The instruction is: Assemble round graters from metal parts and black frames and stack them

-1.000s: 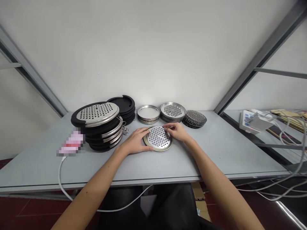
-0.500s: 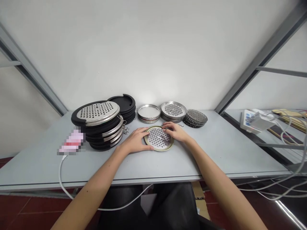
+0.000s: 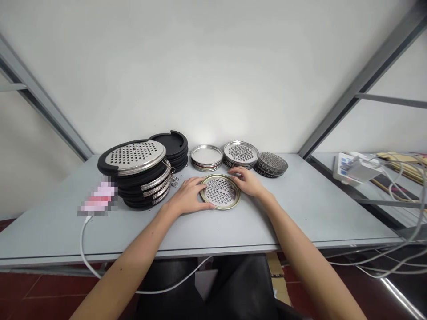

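A round perforated metal disc in a brass-coloured rim (image 3: 220,192) lies flat on the grey table (image 3: 300,213). My left hand (image 3: 187,197) rests against its left edge, fingers curved round the rim. My right hand (image 3: 247,181) touches its far right edge with fingers bent onto the rim. Both hands hold the disc between them.
A tall stack of black rings with metal perforated lids (image 3: 136,173) stands at the left, a black stack (image 3: 173,149) behind it. Behind the disc stand three low stacks: plain metal rims (image 3: 207,157), perforated discs (image 3: 240,154), darker perforated discs (image 3: 271,164). A white cable (image 3: 90,262) hangs off the front edge.
The perforated disc has settled down inside the brass-coloured rim. My right hand slid from the disc's top to its far right edge. My left hand stayed put.
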A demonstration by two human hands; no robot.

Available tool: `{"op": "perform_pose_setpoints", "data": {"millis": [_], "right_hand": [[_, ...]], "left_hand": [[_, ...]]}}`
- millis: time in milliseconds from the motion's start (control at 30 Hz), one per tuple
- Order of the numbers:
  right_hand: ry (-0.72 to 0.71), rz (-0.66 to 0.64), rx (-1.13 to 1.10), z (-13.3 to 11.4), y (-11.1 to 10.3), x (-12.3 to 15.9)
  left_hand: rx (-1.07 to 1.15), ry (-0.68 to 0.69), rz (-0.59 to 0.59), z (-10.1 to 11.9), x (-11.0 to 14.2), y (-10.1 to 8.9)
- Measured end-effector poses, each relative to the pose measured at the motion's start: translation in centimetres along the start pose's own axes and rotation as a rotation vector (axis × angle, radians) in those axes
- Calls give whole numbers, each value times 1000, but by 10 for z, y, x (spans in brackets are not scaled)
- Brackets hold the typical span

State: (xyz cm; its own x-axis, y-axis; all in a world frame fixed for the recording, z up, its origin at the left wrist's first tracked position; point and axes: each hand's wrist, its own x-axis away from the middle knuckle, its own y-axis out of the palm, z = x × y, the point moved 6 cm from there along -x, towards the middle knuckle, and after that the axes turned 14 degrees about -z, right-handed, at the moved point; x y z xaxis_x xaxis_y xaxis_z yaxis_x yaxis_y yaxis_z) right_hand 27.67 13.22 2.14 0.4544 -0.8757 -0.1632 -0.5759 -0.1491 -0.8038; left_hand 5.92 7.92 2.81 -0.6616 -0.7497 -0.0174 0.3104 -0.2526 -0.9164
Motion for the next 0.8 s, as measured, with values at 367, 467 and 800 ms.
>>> {"op": "perform_pose_setpoints", "data": {"millis": [367, 467, 800], "right_hand": [[-103, -103, 48, -13, 4, 3], [-139, -99, 70, -19, 6, 2], [-140, -116, 100, -24, 15, 3]], "left_hand": [[-123, 79, 132, 18, 4, -11], [-107, 108, 121, 22, 4, -11], [67, 98, 30, 14, -1, 4]]}}
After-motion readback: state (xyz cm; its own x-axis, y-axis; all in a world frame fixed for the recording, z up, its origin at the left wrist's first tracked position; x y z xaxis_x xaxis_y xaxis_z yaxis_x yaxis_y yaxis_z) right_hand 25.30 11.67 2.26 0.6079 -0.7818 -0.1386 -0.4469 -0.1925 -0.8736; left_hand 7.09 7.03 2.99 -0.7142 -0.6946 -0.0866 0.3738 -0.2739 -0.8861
